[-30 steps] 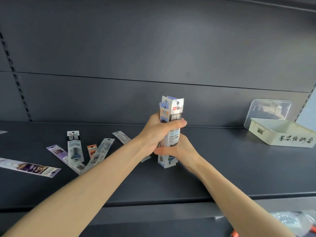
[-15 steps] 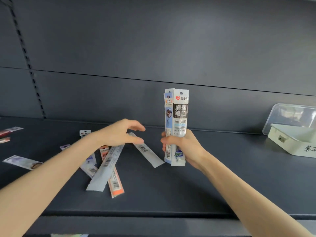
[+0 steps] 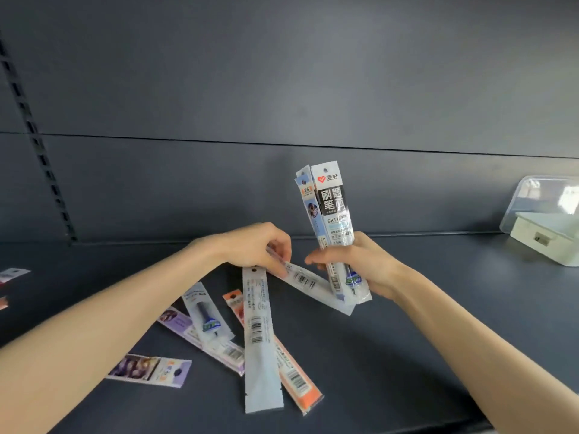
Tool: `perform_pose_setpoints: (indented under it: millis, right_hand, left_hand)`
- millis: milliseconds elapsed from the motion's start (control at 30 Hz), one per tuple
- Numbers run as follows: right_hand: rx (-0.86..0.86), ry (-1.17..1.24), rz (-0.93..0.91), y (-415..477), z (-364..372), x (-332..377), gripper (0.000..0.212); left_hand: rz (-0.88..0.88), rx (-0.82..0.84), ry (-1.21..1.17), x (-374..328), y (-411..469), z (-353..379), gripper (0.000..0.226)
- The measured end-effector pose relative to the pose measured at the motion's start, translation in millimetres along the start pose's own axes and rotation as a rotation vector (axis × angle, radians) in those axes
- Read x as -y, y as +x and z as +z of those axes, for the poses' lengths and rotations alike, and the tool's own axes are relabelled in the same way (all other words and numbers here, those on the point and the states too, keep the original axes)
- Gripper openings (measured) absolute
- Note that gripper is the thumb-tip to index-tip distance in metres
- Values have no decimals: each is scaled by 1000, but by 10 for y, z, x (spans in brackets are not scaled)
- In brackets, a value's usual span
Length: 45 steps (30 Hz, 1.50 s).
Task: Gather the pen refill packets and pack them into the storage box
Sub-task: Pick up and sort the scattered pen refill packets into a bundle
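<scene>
Right hand (image 3: 363,267) grips upright packet bundle (image 3: 332,220); left hand (image 3: 260,249) pinches packet (image 3: 310,285).

front packet (image 3: 332,211) top: 爱好 | black panel: 刷题笔芯 | below: GR11…, rest blurred

Dark shelf (image 3: 407,355): loose packets (image 3: 261,355), white box (image 3: 545,242)

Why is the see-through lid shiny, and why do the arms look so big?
Head view: the clear lid behind the storage box catches bright light, hence glare; same view: the wide-angle lens stretches the edges, so forearms swell; same view: the left hand pinching a white packet looks soft, the right hand's bundle print sharp.
</scene>
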State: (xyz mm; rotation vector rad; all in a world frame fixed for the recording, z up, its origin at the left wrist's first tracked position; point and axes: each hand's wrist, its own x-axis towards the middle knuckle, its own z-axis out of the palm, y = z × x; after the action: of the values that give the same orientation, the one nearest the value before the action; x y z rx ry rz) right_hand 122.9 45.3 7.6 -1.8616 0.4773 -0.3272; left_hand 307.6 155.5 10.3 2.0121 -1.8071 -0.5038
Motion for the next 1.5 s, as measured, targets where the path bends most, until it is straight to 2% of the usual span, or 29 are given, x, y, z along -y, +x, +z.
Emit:
perform_pose_setpoints:
  millis: [167, 333, 433, 467, 567, 633, 700, 733, 833, 900, 1067, 1267, 1500]
  right_hand:
    - [17, -8, -5, 145, 184, 244, 20]
    - [87, -2, -70, 369, 509, 414, 37]
    - [113, 72, -114, 537, 713, 456, 34]
    - [124, 117, -122, 587, 769, 466, 30]
    - [151, 257, -154, 714, 914, 460, 26]
    - [153, 305, -166, 784, 988, 446, 23]
    - [190, 308, -185, 843, 1046, 457, 23]
    - [216, 296, -199, 868, 1070, 468, 23]
    - [273, 231, -239, 979, 1131, 471, 23]
    - [285, 199, -247, 1039, 1168, 435, 32]
    - [183, 174, -228, 1094, 1225, 301, 46]
    - [101, 95, -220, 1105, 1241, 353, 27]
    - [103, 128, -282, 798, 995, 488, 14]
  left_hand:
    - [63, -199, -112, -1, -252, -514, 26]
    - [30, -348, -499, 91, -503, -766, 36]
    - [4, -465, -709, 144, -597, -789, 35]
    - [9, -504, -787, 155, -629, -788, 41]
    - [32, -600, -999, 211, -691, -753, 76]
    - [-18, -663, -1004, 284, -672, -695, 99]
    - [-85, -626, -943, 305, -620, -655, 110]
    - [-84, -581, -957, 293, -586, -652, 103]
    - [-41, -588, -976, 204, -473, -696, 44]
    - [-75, -650, -909, 196, -415, -686, 29]
    - [-115, -694, -853, 327, -366, -527, 43]
    - [-80, -619, -815, 306, -347, -526, 20]
    - [70, -574, -850, -104, -380, -584, 13]
